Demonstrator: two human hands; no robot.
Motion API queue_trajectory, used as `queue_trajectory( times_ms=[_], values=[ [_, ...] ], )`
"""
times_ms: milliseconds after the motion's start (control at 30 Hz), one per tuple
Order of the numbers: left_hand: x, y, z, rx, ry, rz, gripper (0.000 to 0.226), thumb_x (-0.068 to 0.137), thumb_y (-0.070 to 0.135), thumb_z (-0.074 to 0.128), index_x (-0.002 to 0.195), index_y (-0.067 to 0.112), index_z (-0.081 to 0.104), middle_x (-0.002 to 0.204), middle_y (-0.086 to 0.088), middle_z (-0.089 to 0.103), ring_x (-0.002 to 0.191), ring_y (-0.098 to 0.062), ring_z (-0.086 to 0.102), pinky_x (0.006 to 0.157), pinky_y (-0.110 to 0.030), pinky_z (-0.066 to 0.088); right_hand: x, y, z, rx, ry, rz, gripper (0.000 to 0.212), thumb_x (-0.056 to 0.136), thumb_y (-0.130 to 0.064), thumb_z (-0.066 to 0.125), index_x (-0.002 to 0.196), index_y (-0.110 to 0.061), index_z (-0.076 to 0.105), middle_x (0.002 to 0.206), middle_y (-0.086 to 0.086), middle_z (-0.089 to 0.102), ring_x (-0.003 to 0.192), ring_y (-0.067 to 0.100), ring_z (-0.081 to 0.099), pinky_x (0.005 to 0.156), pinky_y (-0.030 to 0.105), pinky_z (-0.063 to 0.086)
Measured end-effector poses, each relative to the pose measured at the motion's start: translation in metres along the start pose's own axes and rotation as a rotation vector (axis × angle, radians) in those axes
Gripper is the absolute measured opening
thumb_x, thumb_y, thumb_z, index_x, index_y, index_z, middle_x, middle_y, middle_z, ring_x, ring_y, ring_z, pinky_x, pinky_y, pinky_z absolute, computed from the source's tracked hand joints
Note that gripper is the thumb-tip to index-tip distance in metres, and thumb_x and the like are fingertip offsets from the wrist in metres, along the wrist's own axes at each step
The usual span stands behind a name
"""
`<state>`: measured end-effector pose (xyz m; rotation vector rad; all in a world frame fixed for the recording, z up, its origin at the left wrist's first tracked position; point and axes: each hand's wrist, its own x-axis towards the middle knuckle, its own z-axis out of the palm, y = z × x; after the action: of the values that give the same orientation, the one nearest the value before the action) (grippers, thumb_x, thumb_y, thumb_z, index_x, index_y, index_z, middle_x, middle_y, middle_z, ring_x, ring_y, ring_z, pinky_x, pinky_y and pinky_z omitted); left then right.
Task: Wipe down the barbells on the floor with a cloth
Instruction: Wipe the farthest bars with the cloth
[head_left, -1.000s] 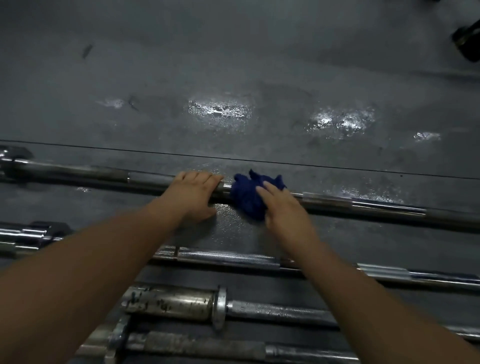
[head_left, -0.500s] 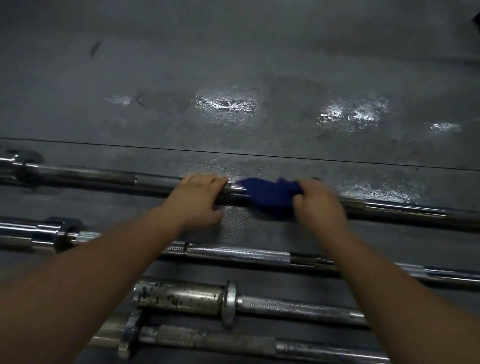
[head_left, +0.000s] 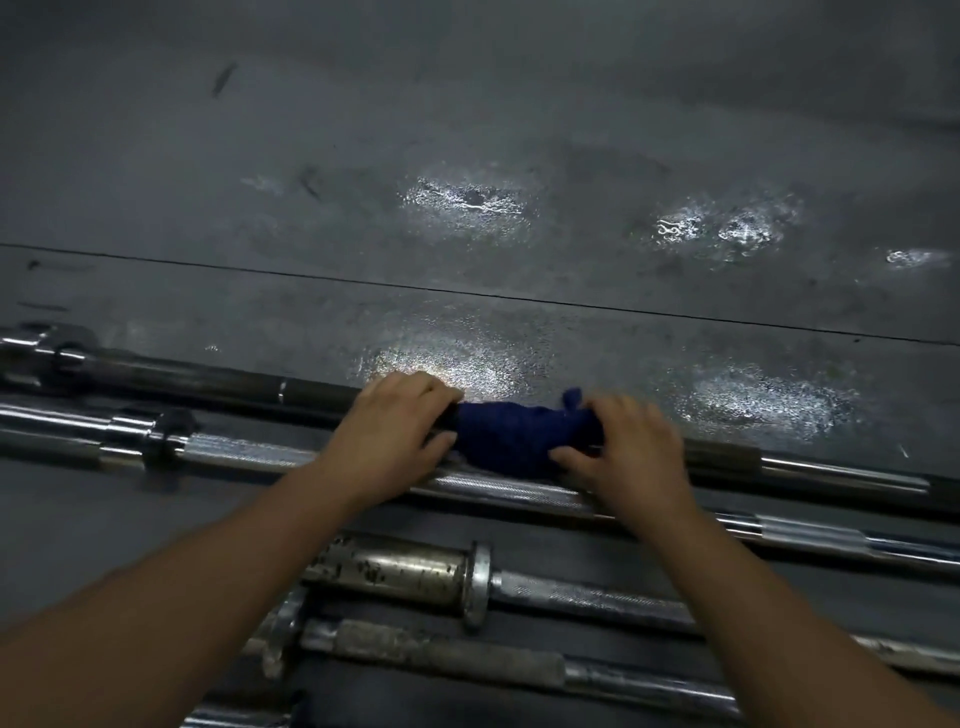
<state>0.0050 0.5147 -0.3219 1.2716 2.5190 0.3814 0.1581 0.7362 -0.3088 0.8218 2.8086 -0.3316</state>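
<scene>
Gleaming wet patches (head_left: 467, 205) across grey floor (head_left: 519, 93)

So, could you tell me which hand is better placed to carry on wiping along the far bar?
The right hand: it already grips the blue cloth wrapped over the far bar. The left hand only holds the bare bar beside the cloth, steadying it.

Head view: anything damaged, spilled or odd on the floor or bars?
Yes. The sleeve of the third barbell back from the far one is pitted with dark rust-like spots, and the bar nearer the camera looks dull and corroded. Glistening patches on the floor may be wet or just glare.
</scene>
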Motion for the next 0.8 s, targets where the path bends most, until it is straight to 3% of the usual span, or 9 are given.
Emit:
queue_trajectory(
  times_ms=[100, 200, 267, 367, 433, 467, 633, 800],
  values=[
    [-0.007, 0.002, 0.002, 0.003, 0.012, 0.026, 0.040, 0.088, 0.038, 0.064, 0.126, 0.029, 0.058, 0.116, 0.009, 0.055, 0.105, -0.017, 0.048, 0.092, -0.039, 0.039, -0.005, -0.039, 0.005, 0.046, -0.027, -0.050, 0.044, 0.072, -0.051, 0.065, 0.103, -0.022, 0.053, 0.106, 0.001, 0.054, 0.101, 0.026, 0.049, 0.086, 0.039, 0.041],
    [-0.008, 0.004, 0.004, -0.008, 0.022, 0.012, 0.042, 0.084, 0.034, 0.069, 0.124, 0.026, 0.061, 0.112, 0.005, 0.057, 0.102, -0.021, 0.051, 0.089, -0.040, 0.041, 0.000, -0.079, 0.018, 0.188, -0.053, -0.186, 0.051, 0.077, -0.049, 0.048, 0.121, -0.023, 0.052, 0.111, 0.006, 0.059, 0.104, 0.029, 0.051, 0.092, 0.041, 0.042],
    [-0.008, 0.004, 0.004, -0.023, 0.021, 0.003, 0.042, 0.088, 0.035, 0.065, 0.128, 0.026, 0.058, 0.117, 0.005, 0.057, 0.106, -0.021, 0.052, 0.093, -0.040, 0.041, 0.014, -0.062, 0.015, 0.145, -0.096, -0.192, 0.053, 0.077, -0.041, 0.038, 0.125, -0.027, 0.057, 0.115, 0.007, 0.063, 0.106, 0.031, 0.055, 0.091, 0.040, 0.044],
    [-0.011, 0.002, 0.005, -0.063, 0.009, 0.012, 0.039, 0.092, 0.033, 0.060, 0.130, 0.025, 0.056, 0.123, 0.006, 0.059, 0.111, -0.019, 0.053, 0.099, -0.039, 0.041, 0.014, 0.016, 0.005, 0.068, -0.097, 0.093, 0.032, 0.080, -0.026, 0.045, 0.102, -0.021, 0.067, 0.097, 0.010, 0.068, 0.089, 0.031, 0.060, 0.073, 0.035, 0.044],
    [-0.010, 0.003, 0.005, -0.060, 0.022, 0.011, 0.037, 0.094, 0.034, 0.059, 0.130, 0.024, 0.056, 0.123, 0.006, 0.060, 0.111, -0.019, 0.054, 0.099, -0.040, 0.042, 0.007, 0.046, -0.006, 0.087, 0.003, 0.311, 0.029, 0.081, -0.016, 0.049, 0.102, -0.021, 0.069, 0.086, 0.008, 0.064, 0.081, 0.030, 0.056, 0.069, 0.034, 0.042],
    [-0.008, 0.004, 0.005, -0.045, 0.020, 0.007, 0.038, 0.094, 0.037, 0.058, 0.130, 0.025, 0.056, 0.123, 0.006, 0.060, 0.111, -0.019, 0.053, 0.099, -0.040, 0.042, 0.005, 0.043, -0.003, 0.077, 0.026, 0.324, 0.030, 0.080, -0.016, 0.051, 0.105, -0.020, 0.069, 0.085, 0.007, 0.063, 0.083, 0.029, 0.055, 0.072, 0.034, 0.041],
    [0.002, 0.010, 0.010, 0.006, -0.053, -0.007, 0.057, 0.085, 0.040, 0.071, 0.136, 0.024, 0.051, 0.126, 0.002, 0.058, 0.114, -0.023, 0.053, 0.102, -0.041, 0.039, -0.007, -0.059, 0.026, -0.021, 0.015, -0.179, 0.058, 0.076, -0.062, 0.042, 0.124, -0.033, 0.056, 0.113, 0.006, 0.061, 0.110, 0.033, 0.052, 0.098, 0.047, 0.040],
    [0.005, -0.004, 0.013, -0.195, 0.035, -0.013, 0.028, 0.084, 0.029, 0.076, 0.107, 0.026, 0.060, 0.101, 0.009, 0.062, 0.097, -0.018, 0.054, 0.091, -0.041, 0.043, 0.005, 0.009, 0.020, -0.012, 0.056, -0.262, 0.039, 0.086, -0.053, 0.054, 0.116, -0.030, 0.066, 0.104, 0.000, 0.066, 0.094, 0.027, 0.059, 0.081, 0.039, 0.045]
  ],
)
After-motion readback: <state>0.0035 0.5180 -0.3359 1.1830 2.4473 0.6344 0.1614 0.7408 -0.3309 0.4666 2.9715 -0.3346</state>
